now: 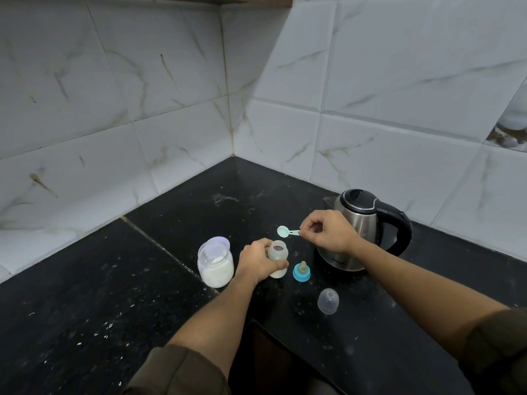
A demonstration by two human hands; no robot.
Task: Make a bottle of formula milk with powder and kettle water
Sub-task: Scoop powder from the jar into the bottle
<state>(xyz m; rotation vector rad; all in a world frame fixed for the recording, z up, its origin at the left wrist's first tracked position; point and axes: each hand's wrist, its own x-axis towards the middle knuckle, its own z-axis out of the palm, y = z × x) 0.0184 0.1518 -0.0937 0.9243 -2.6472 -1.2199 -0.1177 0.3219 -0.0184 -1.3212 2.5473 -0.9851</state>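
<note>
One bottle [278, 259]: upright on counter [114, 295], mouth uncovered, white content low inside. Left hand [255, 262] wraps around its body. One scoop [286, 231]: right hand [328, 232] pinches its handle, bowl held above and just behind bottle mouth. One powder jar [216, 263]: lidless, just left of left hand. One kettle [365, 229]: lid closed, behind right hand. One blue-ringed teat [301, 272] just right of bottle. One clear cap [328, 301] nearer camera.

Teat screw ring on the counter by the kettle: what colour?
Light blue. The teat screw ring shows best in the head view, the only one.
</note>
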